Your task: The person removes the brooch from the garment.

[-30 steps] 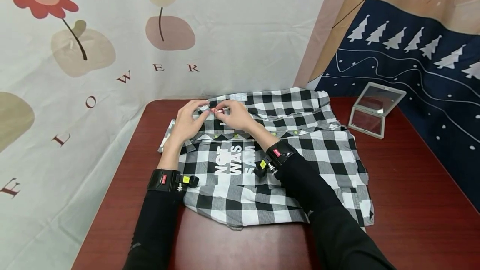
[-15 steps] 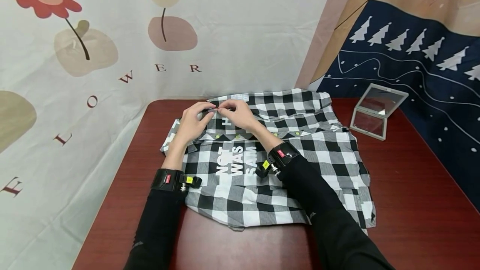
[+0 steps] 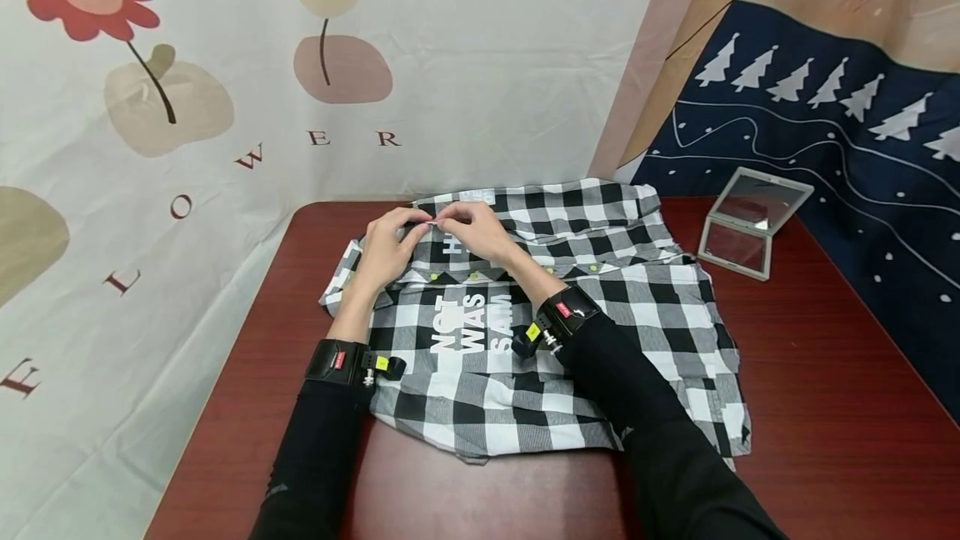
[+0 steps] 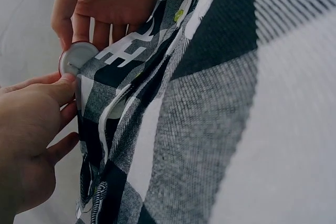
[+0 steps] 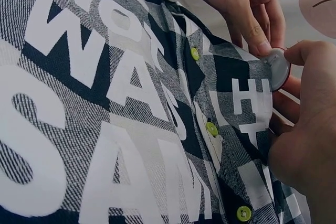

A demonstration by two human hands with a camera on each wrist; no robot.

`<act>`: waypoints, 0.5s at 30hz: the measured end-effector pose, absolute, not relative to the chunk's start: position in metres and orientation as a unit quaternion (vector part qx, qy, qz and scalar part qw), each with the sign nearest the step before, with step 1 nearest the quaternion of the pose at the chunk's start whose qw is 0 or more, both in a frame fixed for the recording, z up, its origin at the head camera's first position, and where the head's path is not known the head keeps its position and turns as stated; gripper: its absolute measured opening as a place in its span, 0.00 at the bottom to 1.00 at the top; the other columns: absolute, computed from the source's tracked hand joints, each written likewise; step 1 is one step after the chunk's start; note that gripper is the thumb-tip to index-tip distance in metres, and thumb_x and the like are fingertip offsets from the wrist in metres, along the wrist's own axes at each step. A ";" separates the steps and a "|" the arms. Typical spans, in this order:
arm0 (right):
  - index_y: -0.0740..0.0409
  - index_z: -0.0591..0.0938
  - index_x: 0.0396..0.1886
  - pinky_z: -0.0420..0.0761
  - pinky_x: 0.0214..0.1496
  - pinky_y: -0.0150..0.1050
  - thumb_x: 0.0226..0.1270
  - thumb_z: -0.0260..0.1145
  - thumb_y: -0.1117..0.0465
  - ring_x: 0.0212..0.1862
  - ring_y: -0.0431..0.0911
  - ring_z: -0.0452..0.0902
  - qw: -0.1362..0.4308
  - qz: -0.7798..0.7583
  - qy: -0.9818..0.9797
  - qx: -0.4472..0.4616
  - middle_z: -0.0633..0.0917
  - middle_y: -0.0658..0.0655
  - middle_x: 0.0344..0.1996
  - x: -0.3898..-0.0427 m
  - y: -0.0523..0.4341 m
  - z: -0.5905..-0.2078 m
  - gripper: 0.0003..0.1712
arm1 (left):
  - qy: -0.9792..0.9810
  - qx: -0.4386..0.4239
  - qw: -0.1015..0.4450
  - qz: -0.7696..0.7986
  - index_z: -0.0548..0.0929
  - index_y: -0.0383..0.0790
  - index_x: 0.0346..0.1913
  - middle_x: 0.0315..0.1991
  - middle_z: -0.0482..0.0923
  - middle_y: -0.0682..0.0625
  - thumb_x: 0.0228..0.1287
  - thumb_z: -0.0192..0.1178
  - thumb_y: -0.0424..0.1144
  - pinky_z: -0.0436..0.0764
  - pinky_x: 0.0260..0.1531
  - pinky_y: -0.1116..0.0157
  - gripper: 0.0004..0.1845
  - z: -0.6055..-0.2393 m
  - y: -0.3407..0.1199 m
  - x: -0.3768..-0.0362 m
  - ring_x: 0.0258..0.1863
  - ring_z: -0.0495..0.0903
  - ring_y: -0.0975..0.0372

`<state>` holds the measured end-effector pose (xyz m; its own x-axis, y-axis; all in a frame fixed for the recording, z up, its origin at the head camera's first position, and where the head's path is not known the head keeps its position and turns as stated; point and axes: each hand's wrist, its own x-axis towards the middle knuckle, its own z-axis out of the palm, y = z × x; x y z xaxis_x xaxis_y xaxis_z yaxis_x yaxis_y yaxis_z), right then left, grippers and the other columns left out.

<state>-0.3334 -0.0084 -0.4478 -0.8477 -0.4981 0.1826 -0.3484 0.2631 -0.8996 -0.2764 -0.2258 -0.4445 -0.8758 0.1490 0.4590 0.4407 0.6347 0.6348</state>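
Note:
A black-and-white checked shirt (image 3: 540, 340) with white lettering lies spread on the dark red table (image 3: 825, 407). Both hands meet at its far edge. My left hand (image 3: 405, 232) and my right hand (image 3: 456, 219) pinch a small round badge (image 4: 77, 59) with a red rim against the cloth. In the right wrist view the badge (image 5: 276, 68) sits between the left hand's fingertips (image 5: 257, 45) and the right thumb (image 5: 315, 61). Small yellow-green buttons (image 5: 211, 128) run along the shirt's placket. In the head view the fingers hide the badge.
A clear hinged case (image 3: 750, 219) stands open at the table's far right. A flower-printed cloth (image 3: 187, 107) hangs behind and to the left. A navy cloth with white trees (image 3: 825, 123) hangs on the right.
Both hands stay at the shirt's far edge. The red-rimmed badge showed between the fingertips one second ago and is now covered by them in the head view.

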 end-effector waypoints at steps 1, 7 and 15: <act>0.54 0.93 0.57 0.82 0.54 0.42 0.87 0.63 0.53 0.50 0.48 0.86 0.069 -0.544 0.792 -0.268 0.93 0.57 0.52 -0.333 -0.008 -0.448 0.16 | -0.885 -0.167 0.187 -0.393 0.92 0.35 0.60 0.57 0.91 0.37 0.82 0.69 0.35 0.85 0.67 0.42 0.12 -0.445 -0.226 -0.277 0.60 0.89 0.43; 0.55 0.92 0.60 0.84 0.58 0.46 0.88 0.63 0.51 0.53 0.49 0.87 0.075 -0.539 0.794 -0.270 0.93 0.58 0.55 -0.332 -0.006 -0.446 0.18 | -0.884 -0.168 0.192 -0.391 0.92 0.35 0.58 0.54 0.92 0.37 0.82 0.69 0.35 0.84 0.64 0.40 0.11 -0.446 -0.225 -0.277 0.59 0.89 0.42; 0.52 0.90 0.67 0.86 0.63 0.50 0.89 0.64 0.50 0.60 0.51 0.88 0.077 -0.524 0.803 -0.272 0.92 0.57 0.61 -0.332 0.000 -0.445 0.19 | -0.887 -0.160 0.192 -0.388 0.91 0.34 0.58 0.53 0.92 0.36 0.83 0.68 0.36 0.84 0.62 0.42 0.11 -0.445 -0.225 -0.278 0.57 0.89 0.42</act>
